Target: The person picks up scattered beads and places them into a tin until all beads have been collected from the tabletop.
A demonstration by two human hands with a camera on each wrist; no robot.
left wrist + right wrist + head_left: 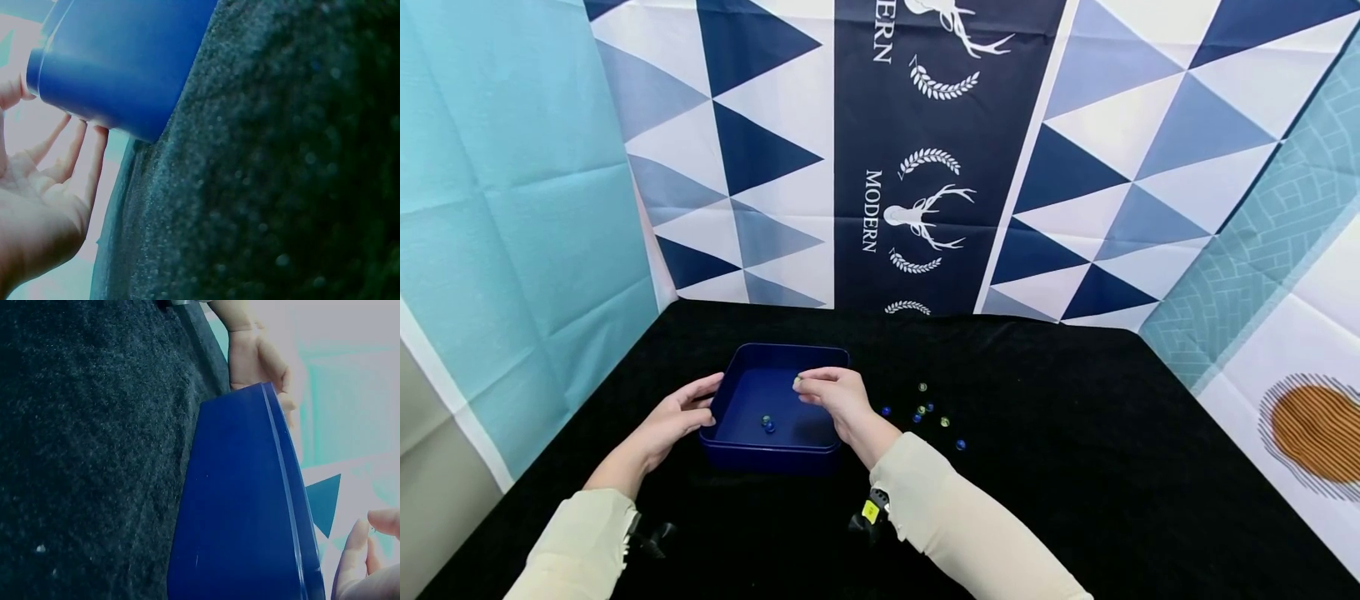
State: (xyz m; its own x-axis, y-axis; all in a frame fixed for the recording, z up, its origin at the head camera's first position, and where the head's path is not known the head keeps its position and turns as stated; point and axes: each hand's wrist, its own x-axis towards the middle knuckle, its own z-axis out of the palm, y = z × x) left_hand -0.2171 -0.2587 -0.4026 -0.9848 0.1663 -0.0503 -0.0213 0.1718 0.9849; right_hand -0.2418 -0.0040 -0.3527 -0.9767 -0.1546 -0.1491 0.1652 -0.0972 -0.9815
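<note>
A dark blue rectangular box (745, 457) stands open-topped on the black cloth. Two small marbles, one greenish (766, 419) and one blue (770, 427), lie together on its floor. My left hand (673, 418) is at the box's left side. In the left wrist view its nearly straight fingers (95, 156) touch the outer wall, the thumb by the rim. Above the right part of the box, my right hand (838, 400) pinches a yellow-green marble (797, 381) between thumb and fingertips. The right wrist view catches those fingers (353, 553) beyond the box's rim.
Right of the box, several loose marbles lie scattered on the black cloth (1075, 467), among them a blue one (960, 445) and a yellowish one (944, 422). A patterned curtain (917, 275) hangs behind the table, with a turquoise one (527, 208) at the left.
</note>
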